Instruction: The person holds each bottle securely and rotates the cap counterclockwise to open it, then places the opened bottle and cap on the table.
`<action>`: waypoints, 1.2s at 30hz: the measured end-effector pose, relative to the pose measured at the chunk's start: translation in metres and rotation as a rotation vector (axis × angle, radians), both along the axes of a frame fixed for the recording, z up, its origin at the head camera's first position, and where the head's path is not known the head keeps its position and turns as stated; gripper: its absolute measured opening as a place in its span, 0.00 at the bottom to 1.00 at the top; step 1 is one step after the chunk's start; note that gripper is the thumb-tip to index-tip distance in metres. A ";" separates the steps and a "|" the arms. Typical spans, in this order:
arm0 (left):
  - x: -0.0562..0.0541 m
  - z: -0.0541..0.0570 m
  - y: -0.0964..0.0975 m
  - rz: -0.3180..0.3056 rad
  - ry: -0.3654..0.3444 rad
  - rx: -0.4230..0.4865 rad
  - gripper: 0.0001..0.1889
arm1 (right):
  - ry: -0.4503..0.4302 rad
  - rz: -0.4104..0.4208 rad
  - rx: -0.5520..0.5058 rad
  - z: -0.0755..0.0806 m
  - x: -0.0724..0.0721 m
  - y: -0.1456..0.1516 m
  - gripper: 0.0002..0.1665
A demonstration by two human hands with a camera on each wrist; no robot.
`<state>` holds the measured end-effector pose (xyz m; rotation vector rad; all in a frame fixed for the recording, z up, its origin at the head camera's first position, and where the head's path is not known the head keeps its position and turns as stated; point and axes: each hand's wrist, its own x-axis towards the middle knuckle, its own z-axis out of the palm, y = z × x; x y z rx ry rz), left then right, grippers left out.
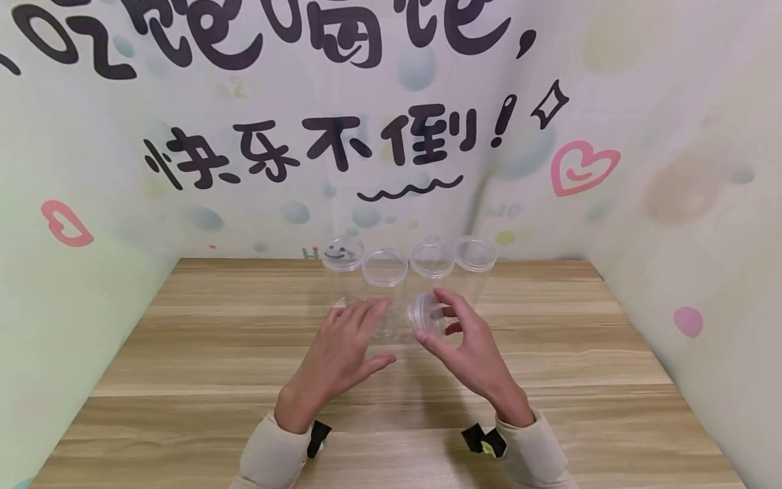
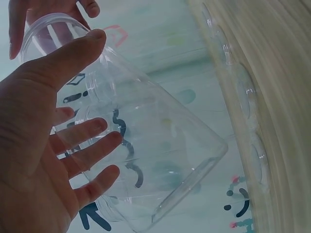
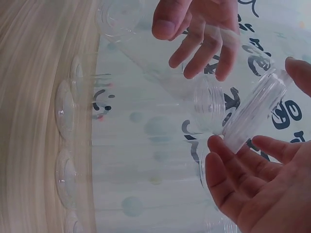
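A clear jar is tilted between my hands, its outline hard to follow because it is see-through. My right hand grips its ridged lid end, thumb on one side and fingertips on the other, as the right wrist view shows at the lid. Beside the jar's body is my left hand, its fingers spread and loosely bent. In the left wrist view the left thumb overlaps the jar near its upper end. Whether the left fingers touch it, I cannot tell.
Several clear lidded jars stand upright close together at the back of the wood-grain table, among them a front jar and a rightmost jar. Behind them rises a printed wall cloth; pale walls flank both sides.
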<state>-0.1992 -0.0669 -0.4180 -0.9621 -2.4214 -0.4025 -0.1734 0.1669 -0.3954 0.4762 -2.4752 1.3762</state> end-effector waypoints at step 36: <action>-0.009 0.018 -0.038 0.061 -0.157 0.240 0.50 | 0.122 0.042 -0.025 0.005 -0.003 0.010 0.44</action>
